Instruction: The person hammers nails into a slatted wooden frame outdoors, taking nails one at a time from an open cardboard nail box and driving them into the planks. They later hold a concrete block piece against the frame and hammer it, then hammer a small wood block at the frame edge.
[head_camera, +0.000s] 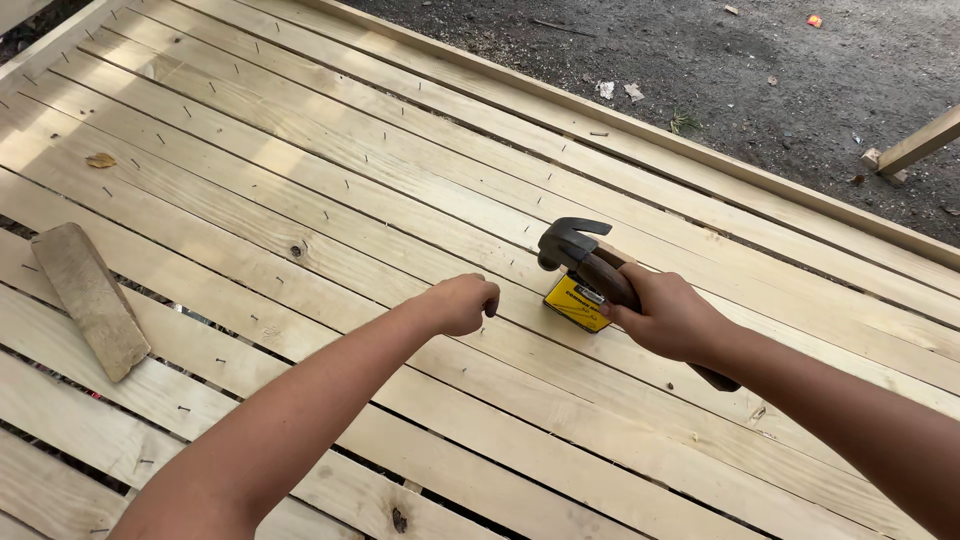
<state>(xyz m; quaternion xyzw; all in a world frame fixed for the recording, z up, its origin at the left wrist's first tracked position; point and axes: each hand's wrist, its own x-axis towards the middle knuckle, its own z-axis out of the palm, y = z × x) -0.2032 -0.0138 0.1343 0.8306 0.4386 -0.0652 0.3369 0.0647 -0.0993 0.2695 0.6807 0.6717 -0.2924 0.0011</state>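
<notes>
Nailing slats, by the look of it, with the strike itself not yet made. Left hand (462, 303) at the middle of the frame, fingers curled tight and pinched low over a pale slatted wooden platform (330, 170), apparently steadying a nail (489, 312) against the board; nail itself too small to make out with certainty. Right hand (668, 318) just right of centre, wrapped firmly round the wooden handle of a claw hammer (580, 255), head raised above the boards and pointing up and left, poised near the left hand but apart from it. Beneath the hammer, resting on a slat, a small yellow box (574, 302), partly hidden by handle and fingers. At the left edge, a short weathered wood offcut (88, 298) lying loose across the gaps between slats. Many small nails already standing or sunk in rows along the boards. Bare dirt ground (720, 70) along the upper right, beyond the platform's edge rail.

Judged stage: setting a nail upright, ready for a first light tap. Next move calling for a short, controlled blow squarely on the nail head, pinching fingers kept low and clear, hammer face flat rather than glancing. Afterward, release of the pinch before heavier swings. Main risk: a skewed strike bending the nail or catching the fingertips.
</notes>
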